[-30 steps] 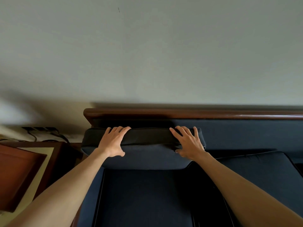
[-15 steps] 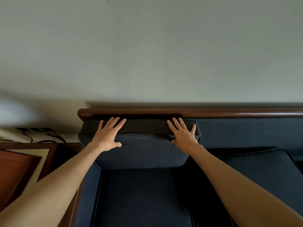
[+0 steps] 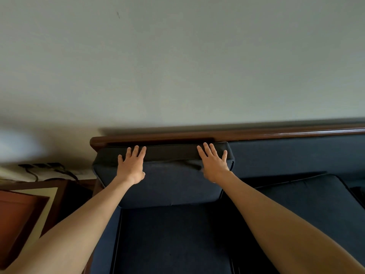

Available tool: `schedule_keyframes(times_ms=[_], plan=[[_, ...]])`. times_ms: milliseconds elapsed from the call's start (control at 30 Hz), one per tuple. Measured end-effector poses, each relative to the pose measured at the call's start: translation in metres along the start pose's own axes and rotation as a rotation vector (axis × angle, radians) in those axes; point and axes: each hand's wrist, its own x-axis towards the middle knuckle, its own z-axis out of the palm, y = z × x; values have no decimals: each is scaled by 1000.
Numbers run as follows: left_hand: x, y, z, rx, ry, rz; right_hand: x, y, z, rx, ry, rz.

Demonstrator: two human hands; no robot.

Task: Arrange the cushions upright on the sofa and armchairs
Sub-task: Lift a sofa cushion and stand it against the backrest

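A dark blue back cushion stands upright at the left end of the sofa, its top edge against the brown wooden back rail. My left hand lies flat on the cushion's upper left part, fingers spread over the top edge. My right hand presses flat on the upper right part, fingers spread. Neither hand grips the cushion. Below it lies the dark blue seat cushion.
A second seat cushion lies to the right, with the sofa's blue backrest behind it. A wooden side table stands at the left, with black plugs and cables on the wall behind. The pale wall fills the upper view.
The back cushion has been pushed back and up until its top meets the wooden rail. Both hands have flattened, fingers now spread over the top edge.
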Motion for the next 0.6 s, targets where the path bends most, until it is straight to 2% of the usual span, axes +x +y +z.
schedule_keyframes(times_ms=[100, 233, 300, 433, 600], plan=[[-14, 39, -18, -103, 17, 27, -24, 2, -12, 68, 2, -22], [-47, 115, -35, -423, 18, 114, -73, 25, -35, 189, 60, -5], [-66, 156, -40, -510, 8, 175, -103, 45, -47, 279, 78, 24], [-106, 238, -46, -599, -16, 270, -172, 103, -61, 366, 136, 87], [-154, 336, -21, -656, -59, 309, -255, 204, -41, 443, 170, 186]])
